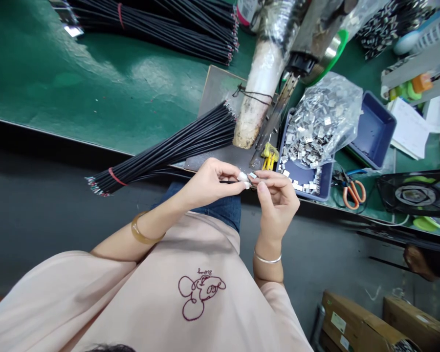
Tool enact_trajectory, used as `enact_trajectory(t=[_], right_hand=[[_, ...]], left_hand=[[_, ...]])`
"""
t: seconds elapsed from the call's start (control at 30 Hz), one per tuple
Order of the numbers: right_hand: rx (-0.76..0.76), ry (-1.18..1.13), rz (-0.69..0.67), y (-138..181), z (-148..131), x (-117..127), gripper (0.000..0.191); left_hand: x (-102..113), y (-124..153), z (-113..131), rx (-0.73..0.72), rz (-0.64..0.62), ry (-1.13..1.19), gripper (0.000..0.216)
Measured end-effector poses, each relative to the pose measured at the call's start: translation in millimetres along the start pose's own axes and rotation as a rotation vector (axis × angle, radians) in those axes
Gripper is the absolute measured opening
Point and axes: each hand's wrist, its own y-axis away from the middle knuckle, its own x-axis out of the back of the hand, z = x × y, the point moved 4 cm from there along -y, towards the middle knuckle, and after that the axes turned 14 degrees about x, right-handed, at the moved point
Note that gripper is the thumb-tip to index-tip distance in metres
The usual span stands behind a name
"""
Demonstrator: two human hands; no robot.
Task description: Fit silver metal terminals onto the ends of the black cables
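My left hand (214, 185) and my right hand (278, 198) meet fingertip to fingertip at the table's front edge. White coverings wrap the tips of my left thumb and index finger, which are pinched together; what lies between them is too small to make out. A small silvery metal connector (253, 175) shows at my right fingertips, which close on it. Left of my hands, a bundle of black cables (168, 142) with a red band lies across a grey board (214, 90). A blue tray (324, 183) with many similar connectors and a plastic bag (324, 112) of them stands to the right.
Above my hands hang a wrapped white tube (254, 93) and a soldering iron (273, 124), near a yellow tool (269, 159). More black cables (161, 24) lie at the back. Orange-handled pliers (354, 193), a second blue tray (376, 127) and a black fan (416, 193) are at right.
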Motion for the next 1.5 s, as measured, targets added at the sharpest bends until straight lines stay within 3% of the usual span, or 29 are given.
enact_trajectory(t=[0.1, 0.3, 0.47, 0.53, 0.87, 1.5], right_hand=[[0.036, 0.014, 0.037, 0.2, -2.6, 0.6, 0.004], [0.363, 0.263, 0.019, 6.4, -15.8, -2.6, 0.010], [0.212, 0.179, 0.124, 6.6, -5.1, 0.2, 0.003], [0.188, 0.193, 0.107, 5.4, -3.0, 0.4, 0.002], [0.471, 0.404, -0.032, 7.4, -4.8, -5.7, 0.015], [0.341, 0.322, -0.075, -9.4, -6.1, -8.1, 0.012]], left_hand=[[0.1, 0.0, 0.3, -0.014, 0.017, -0.001, 0.009], [1.2, -0.6, 5.7, -0.037, 0.063, 0.054, 0.009], [1.9, -0.6, 6.1, -0.050, 0.073, 0.059, 0.010], [3.1, -0.8, 4.9, -0.049, 0.083, 0.054, 0.012], [3.5, -4.9, 1.6, -0.018, 0.147, 0.081, 0.012], [3.9, -11.0, 7.2, -0.112, 0.282, 0.050, 0.012]])
